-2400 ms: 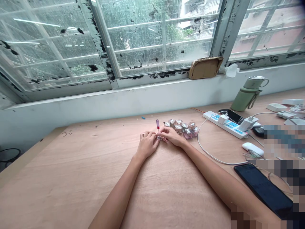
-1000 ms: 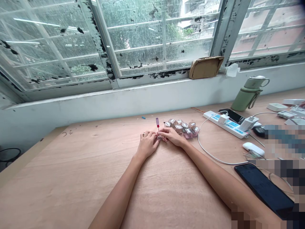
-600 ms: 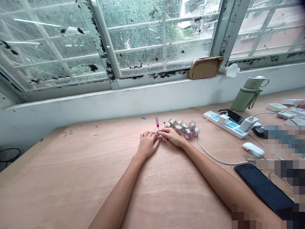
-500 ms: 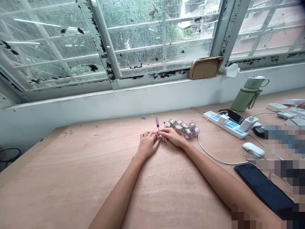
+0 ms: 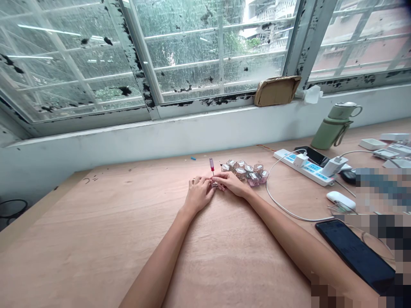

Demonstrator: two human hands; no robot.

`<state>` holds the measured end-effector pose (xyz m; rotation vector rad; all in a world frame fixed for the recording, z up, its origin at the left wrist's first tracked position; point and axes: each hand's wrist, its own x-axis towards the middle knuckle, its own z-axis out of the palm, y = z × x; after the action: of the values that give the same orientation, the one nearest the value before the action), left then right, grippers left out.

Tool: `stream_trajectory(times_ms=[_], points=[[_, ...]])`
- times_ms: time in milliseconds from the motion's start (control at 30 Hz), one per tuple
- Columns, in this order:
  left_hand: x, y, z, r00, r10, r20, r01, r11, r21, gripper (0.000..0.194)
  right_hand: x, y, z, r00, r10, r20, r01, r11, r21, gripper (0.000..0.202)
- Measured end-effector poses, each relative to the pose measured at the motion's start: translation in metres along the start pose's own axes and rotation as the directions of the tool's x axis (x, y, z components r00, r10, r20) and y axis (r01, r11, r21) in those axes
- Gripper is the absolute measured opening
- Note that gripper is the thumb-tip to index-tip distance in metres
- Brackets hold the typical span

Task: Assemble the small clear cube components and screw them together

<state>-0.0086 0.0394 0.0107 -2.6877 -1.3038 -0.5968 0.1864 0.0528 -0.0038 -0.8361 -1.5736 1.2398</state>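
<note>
A small screwdriver (image 5: 211, 164) with a clear purple and red handle stands nearly upright, handle on top. Fingers of my right hand (image 5: 230, 183) are closed round its thin shaft. Under its tip lies a small silvery part (image 5: 215, 185) on the tabletop, too small to name. My left hand (image 5: 199, 191) rests on the table beside it, fingers bent and pressed against that part from the left. Just beyond my right hand sits a cluster of several clear hexagonal containers (image 5: 240, 172) with white labels.
To the right are a white power strip (image 5: 303, 166) with chargers and a looping cable, a green bottle (image 5: 331, 128), a white case (image 5: 341, 200) and a black phone (image 5: 355, 254). A tiny blue piece (image 5: 193, 158) lies near the wall. Cardboard (image 5: 276, 92) leans at the window.
Almost nothing differs. Both hands and the screwdriver keep their places, and the view has shifted very slightly.
</note>
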Motion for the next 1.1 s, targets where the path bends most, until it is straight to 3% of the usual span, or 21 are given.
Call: stream_trajectory(times_ms=[367, 1100], points=[[0.000, 0.000, 0.001, 1.000, 0.005, -0.019, -0.005, 1.000, 0.002, 0.023, -0.001, -0.002, 0.003, 0.999, 0.022, -0.032, -0.018, 0.994, 0.105, 0.043], [0.000, 0.001, -0.002, 1.000, -0.005, 0.003, 0.005, 1.000, -0.001, 0.026, -0.002, -0.006, 0.003, 1.000, 0.013, -0.016, -0.011, 0.995, 0.103, 0.043]])
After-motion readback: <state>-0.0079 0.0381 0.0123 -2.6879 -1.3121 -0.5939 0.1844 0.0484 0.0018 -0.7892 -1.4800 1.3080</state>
